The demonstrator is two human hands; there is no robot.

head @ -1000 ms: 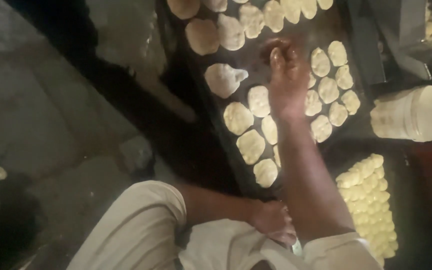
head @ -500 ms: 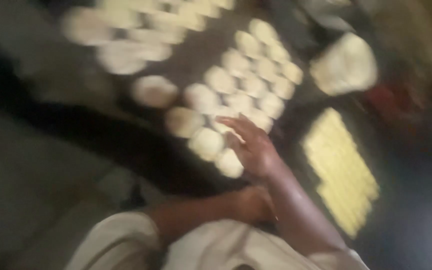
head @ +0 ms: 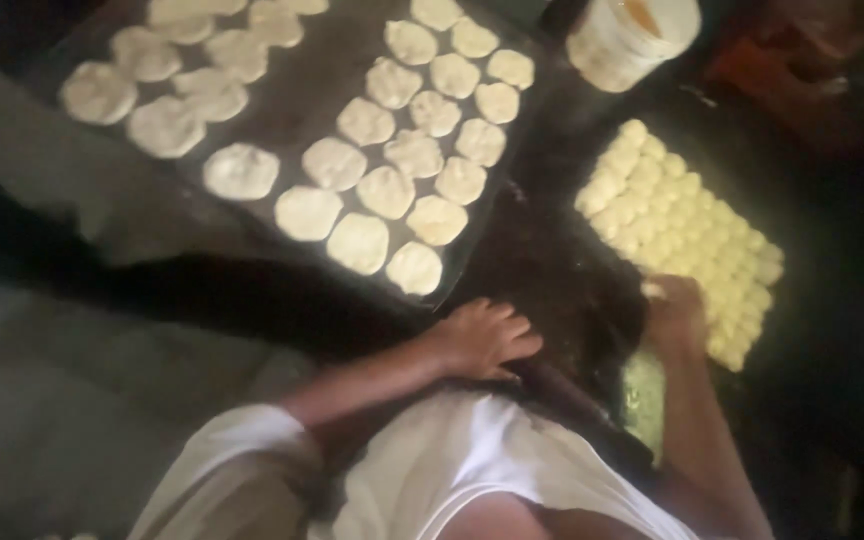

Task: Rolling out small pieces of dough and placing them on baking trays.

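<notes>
A dark tray (head: 302, 75) at the top holds several flattened pale dough rounds (head: 384, 190) in rows. To its right lies a block of small yellowish dough balls (head: 687, 225). My right hand (head: 674, 312) is at the near corner of that block, fingers curled over a ball there; whether it grips one is unclear. My left hand (head: 482, 340) rests on a dark board (head: 567, 290) just below the tray's near edge, fingers apart and holding nothing. My white shirt fills the bottom of the view.
A white tub (head: 632, 35) stands at the top right beyond the dough balls. A greenish object (head: 642, 400) lies by my right forearm. Grey floor (head: 72, 400) shows at the left, and dim reddish things at the far right.
My right hand has come off the tray of flattened rounds and moved right to the block of dough balls. My left hand has stayed near my body.
</notes>
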